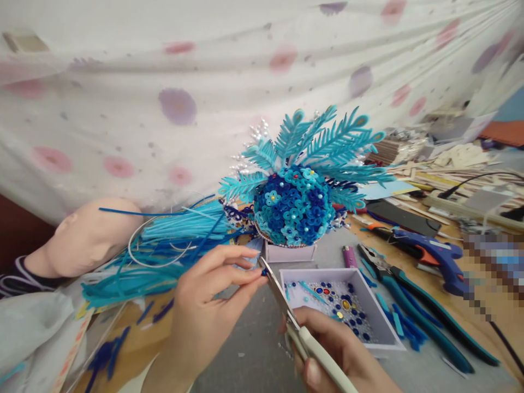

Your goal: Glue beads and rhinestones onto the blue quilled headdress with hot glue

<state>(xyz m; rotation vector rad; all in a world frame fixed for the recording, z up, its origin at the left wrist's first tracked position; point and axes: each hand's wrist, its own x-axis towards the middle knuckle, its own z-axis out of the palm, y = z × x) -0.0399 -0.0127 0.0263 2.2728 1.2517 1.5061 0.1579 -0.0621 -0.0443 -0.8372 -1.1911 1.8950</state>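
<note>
My left hand (213,300) pinches a small dark blue piece (265,271) between thumb and fingertips. It looks like a bit of pipe cleaner, but most of it is hidden by the fingers. Scissors (301,327) with pale handles are gripped in my right hand (335,349), their blade tips touching or very near the blue piece. Behind both hands stands a round headpiece (292,207), covered in blue and turquoise flowers with beads, with turquoise feather-like sprays on top. A white tray (387,327) of beads and gems lies just beyond my right hand.
Blue and turquoise pipe cleaners (184,224) are heaped left of the headpiece, beside a mannequin head (85,234) lying on its side. At right lie pliers (426,305), a glue gun (429,245), a purple lighter (349,256) and blue offcuts. A patterned curtain (229,71) hangs behind.
</note>
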